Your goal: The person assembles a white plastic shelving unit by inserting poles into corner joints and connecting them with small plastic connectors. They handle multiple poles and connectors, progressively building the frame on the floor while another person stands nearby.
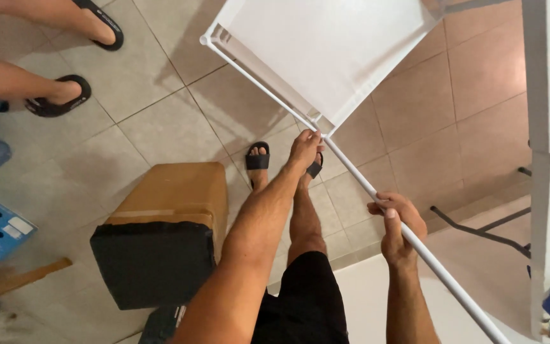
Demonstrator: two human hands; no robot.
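gripping a white rod (377, 194): right hand (397, 226) wrapped, left hand (305, 148) pinching (beside white panel (326, 44)).

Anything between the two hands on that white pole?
Head view: only bare white pole runs between the left hand and the right hand; floor tiles behind.

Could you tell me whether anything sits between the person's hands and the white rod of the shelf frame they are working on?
Nothing visible does. The right hand is already wrapped around the white rod, and the left hand touches the corner joint where the rod meets the white shelf panel. The cardboard box stands apart on the floor, to the left.
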